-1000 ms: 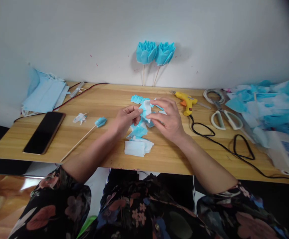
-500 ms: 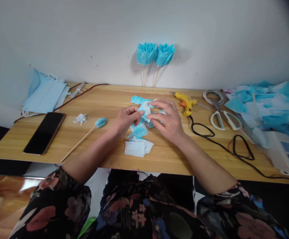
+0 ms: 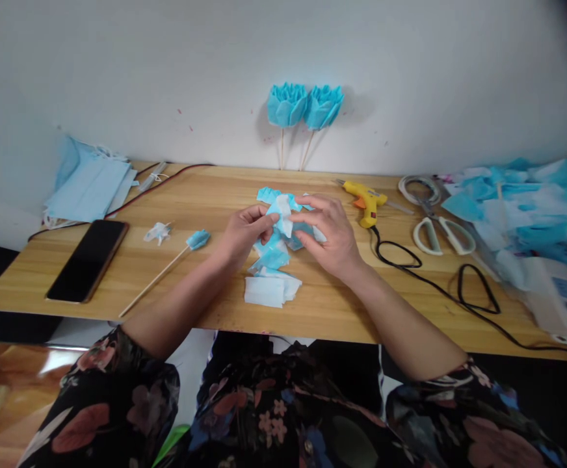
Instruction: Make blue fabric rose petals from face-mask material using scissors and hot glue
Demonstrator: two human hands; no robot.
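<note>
Over the middle of the wooden table, my left hand (image 3: 249, 234) pinches a blue-and-white fabric piece (image 3: 282, 209) between thumb and fingers. My right hand (image 3: 329, 237) is at the right edge of that piece, fingers bent and apart; whether a fingertip touches it, I cannot tell. Beneath and around both hands lie cut blue-and-white fabric pieces (image 3: 270, 255), and white ones (image 3: 266, 290) lie closer to the front edge. Left of my left hand is a thin wooden stick (image 3: 154, 282) with a small blue bud (image 3: 197, 240) at its tip.
Two blue fabric flowers (image 3: 287, 105) on sticks lean against the wall. A yellow glue gun (image 3: 367, 200), scissors (image 3: 430, 235) and a heap of blue fabric (image 3: 532, 208) are on the right. Leftward are a phone (image 3: 87, 261), face masks (image 3: 86, 185) and a white scrap (image 3: 157, 233).
The fabric piece has tilted and shifted slightly left in my left hand. My right thumb and fingers have moved off its edge a little. Everything else stays in place.
</note>
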